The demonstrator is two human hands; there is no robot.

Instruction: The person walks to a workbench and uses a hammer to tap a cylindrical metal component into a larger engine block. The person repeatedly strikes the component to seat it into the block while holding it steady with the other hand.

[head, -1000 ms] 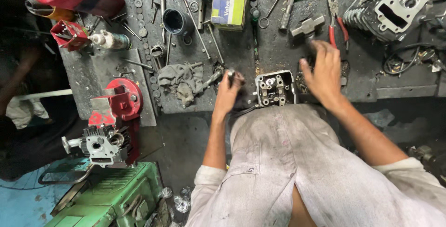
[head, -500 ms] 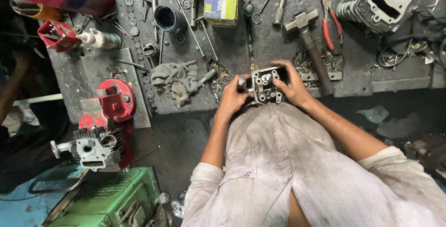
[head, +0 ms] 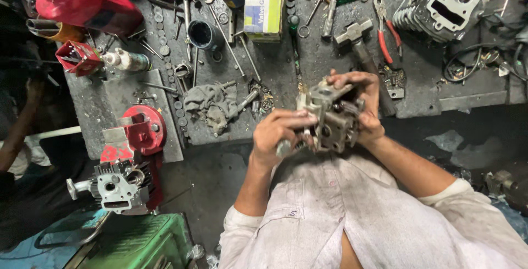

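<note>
head view: hammer (head: 360, 40), rag (head: 212, 104) nr engine part (head: 330, 117).

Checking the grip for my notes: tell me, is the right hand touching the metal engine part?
Touching. The head view shows the right hand wrapped around the far side of the metal engine part.

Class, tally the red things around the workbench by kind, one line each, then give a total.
Red plastic bottle: 1
Red-handled pliers: 1
Small red box: 1
Red engine cover: 1
Total: 4
The metal engine part held in both hands is grey, so not counted.
</note>
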